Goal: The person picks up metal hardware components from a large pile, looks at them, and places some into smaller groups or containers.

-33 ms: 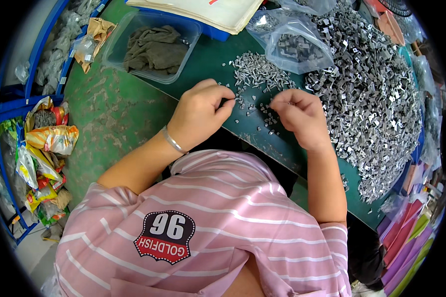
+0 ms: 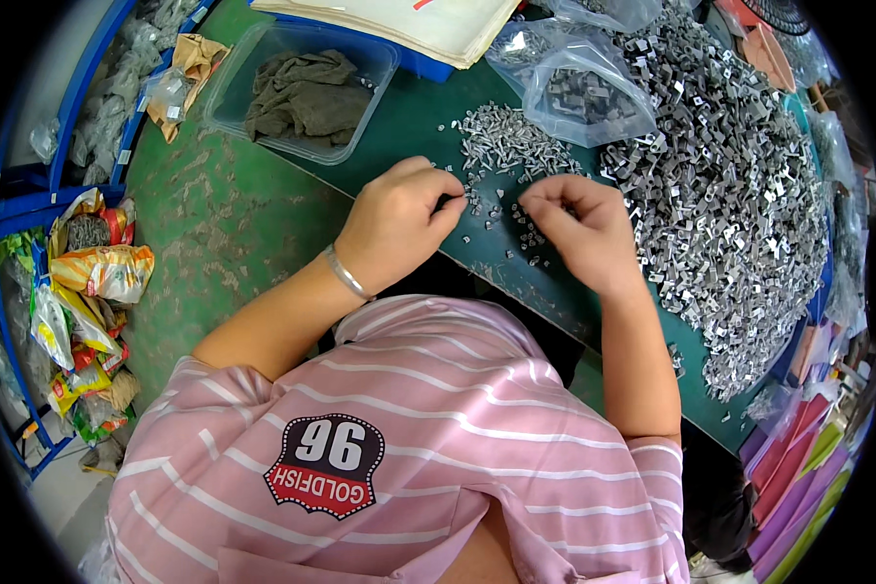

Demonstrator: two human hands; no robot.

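Green matting covers the worktop (image 2: pixel 409 127), which runs slantwise over a scuffed green floor (image 2: pixel 214 224). On it lie a large heap of small grey metal clips (image 2: pixel 730 214), a smaller pile of pale metal pieces (image 2: pixel 501 146), a clear plastic bag (image 2: pixel 584 92) with more clips inside, and a clear tub (image 2: pixel 302 92) holding a grey rag.

Both hands work at the near edge, among scattered loose pieces (image 2: pixel 511 229). The left hand (image 2: pixel 394 224) is curled, thumb and forefinger pinched at something small that I cannot make out. The right hand (image 2: pixel 584 229) bends over the loose pieces, fingertips drawn together; whether it holds one cannot be told.

Judging by the posture, this is the fitting or sorting step: one small part is brought to another between the two pinches. The next move seems to call for fine fingertip alignment, with the piece kept from slipping back into the scatter.

Compared with the earlier frame, taken at the same instant, nothing differs: hands, piles, bag and tub lie as they did.
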